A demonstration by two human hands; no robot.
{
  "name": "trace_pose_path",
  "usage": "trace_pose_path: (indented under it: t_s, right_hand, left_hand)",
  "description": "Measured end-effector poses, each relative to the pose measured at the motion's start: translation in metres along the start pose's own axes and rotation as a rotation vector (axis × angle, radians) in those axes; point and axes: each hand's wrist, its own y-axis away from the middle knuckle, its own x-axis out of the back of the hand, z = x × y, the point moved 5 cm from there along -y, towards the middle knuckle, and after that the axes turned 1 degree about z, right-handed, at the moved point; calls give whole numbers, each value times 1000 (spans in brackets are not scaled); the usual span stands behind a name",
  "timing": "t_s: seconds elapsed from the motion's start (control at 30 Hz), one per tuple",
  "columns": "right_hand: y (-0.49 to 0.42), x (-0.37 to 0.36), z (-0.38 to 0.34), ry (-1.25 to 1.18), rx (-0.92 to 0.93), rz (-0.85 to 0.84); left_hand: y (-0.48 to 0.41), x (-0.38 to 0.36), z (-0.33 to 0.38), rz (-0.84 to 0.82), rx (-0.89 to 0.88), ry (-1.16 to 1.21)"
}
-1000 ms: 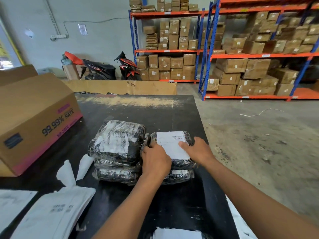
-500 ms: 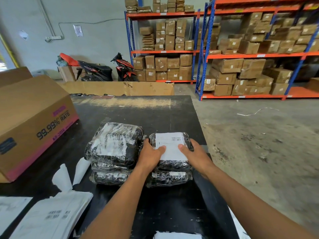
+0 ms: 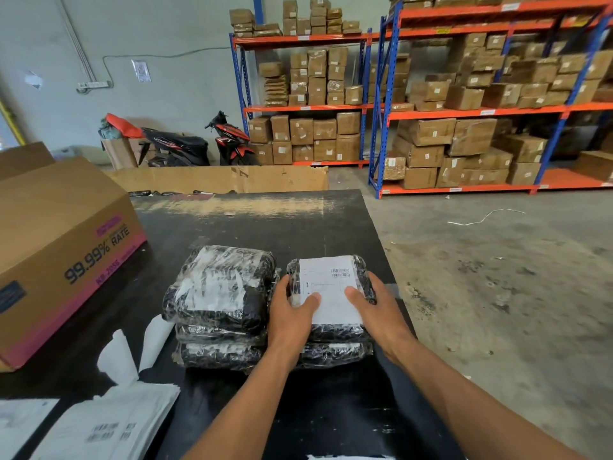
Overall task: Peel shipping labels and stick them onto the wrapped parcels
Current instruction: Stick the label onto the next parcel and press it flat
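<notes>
Two stacks of black plastic-wrapped parcels sit on the black table [image 3: 258, 224]. The left stack [image 3: 219, 303] has a white label under shiny wrap on top. The top parcel of the right stack [image 3: 361, 277] carries a white shipping label [image 3: 326, 290]. My left hand [image 3: 292, 313] grips that parcel's left side with the thumb on the label. My right hand [image 3: 374, 307] holds its right side, thumb also pressing on the label. A second parcel [image 3: 335, 355] lies underneath.
A large brown cardboard box [image 3: 63, 247] stands at the table's left. Label sheets [image 3: 106, 423] and peeled white backing strips [image 3: 132, 353] lie at the near left. Beyond the table stand a cardboard sheet, two scooters and orange-blue racks of boxes. Concrete floor lies to the right.
Both hands have slid outward from the label's lower middle to the parcel's sides, thumbs staying on the label. The label now lies flatter on the parcel.
</notes>
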Motion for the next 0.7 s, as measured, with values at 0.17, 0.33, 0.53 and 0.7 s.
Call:
trace_pose_path:
  t_s: [0.17, 0.33, 0.53, 0.7]
  right_hand:
    - [10, 5, -8, -52, 59, 58]
    - [14, 16, -27, -46, 112, 68]
    - [16, 29, -48, -104, 128, 109]
    - [27, 37, -63, -134, 149, 83]
  left_hand:
    - [10, 1, 9, 5, -93, 92]
    - [19, 2, 25, -16, -173, 133]
    - [25, 8, 56, -7, -219, 95]
    - [39, 15, 70, 6, -221, 72]
